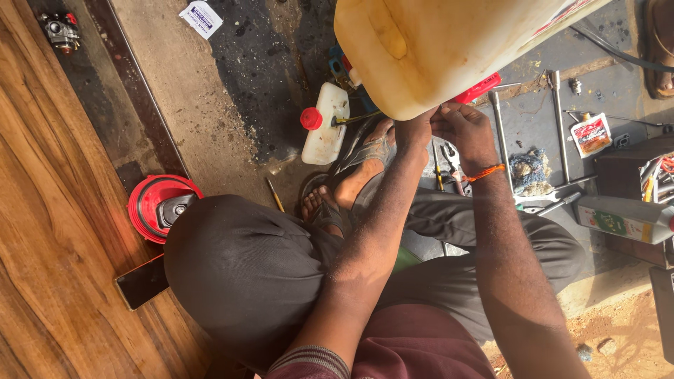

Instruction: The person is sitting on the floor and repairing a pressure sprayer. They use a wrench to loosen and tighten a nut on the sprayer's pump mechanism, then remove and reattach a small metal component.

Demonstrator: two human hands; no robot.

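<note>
Left hand (414,130) props the underside of the big yellowish jerrycan (435,49), tilted above the sandalled feet; right hand (460,126) pinches at its red cap (477,89), though the grip is partly hidden. Looks like the cap-working stage. Small white tank (326,123) lies on the floor's dark patch. Next call: steady support, careful twisting.

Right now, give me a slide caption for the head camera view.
Seated on the floor, both hands, left hand and right hand, hold up a big yellowish jerrycan at its red cap.
</note>
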